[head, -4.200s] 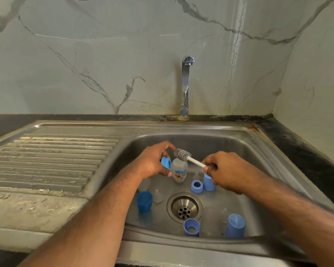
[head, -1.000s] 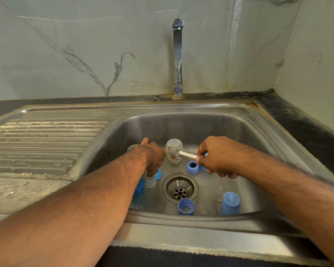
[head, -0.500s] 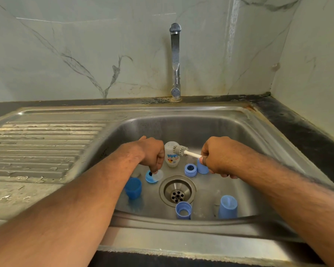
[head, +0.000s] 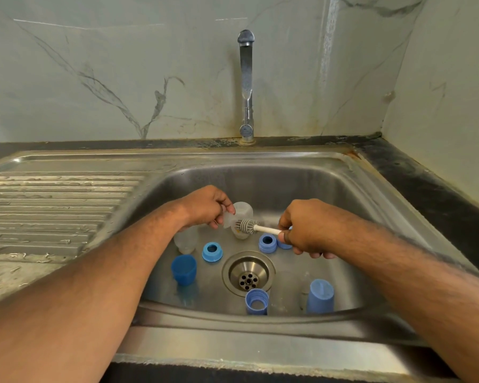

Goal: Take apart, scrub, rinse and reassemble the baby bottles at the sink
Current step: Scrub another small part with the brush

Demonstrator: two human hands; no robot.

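Both hands are over the steel sink point(head: 351, 194). My left hand point(head: 206, 205) pinches a clear silicone teat point(head: 228, 218) by its edge. My right hand point(head: 304, 229) grips the white handle of a small bottle brush point(head: 245, 225), whose grey bristle head touches the teat. Just behind them a clear baby bottle point(head: 245, 208) stands on the sink floor. A second clear bottle point(head: 186, 240) stands by my left forearm. Blue screw rings lie at left point(head: 212, 252), near my right hand point(head: 268, 242) and at the front point(head: 256, 301).
Two blue caps sit in the basin, one open end up point(head: 183, 269) and one upside down point(head: 320, 297). The drain point(head: 249, 273) is in the middle. The tap point(head: 246, 87) stands behind, with no water running. A ribbed drainboard point(head: 53, 208) lies to the left.
My left hand left the blue ring on the sink floor and rose holding the clear teat. The brush head now meets the teat. My right hand barely moved.
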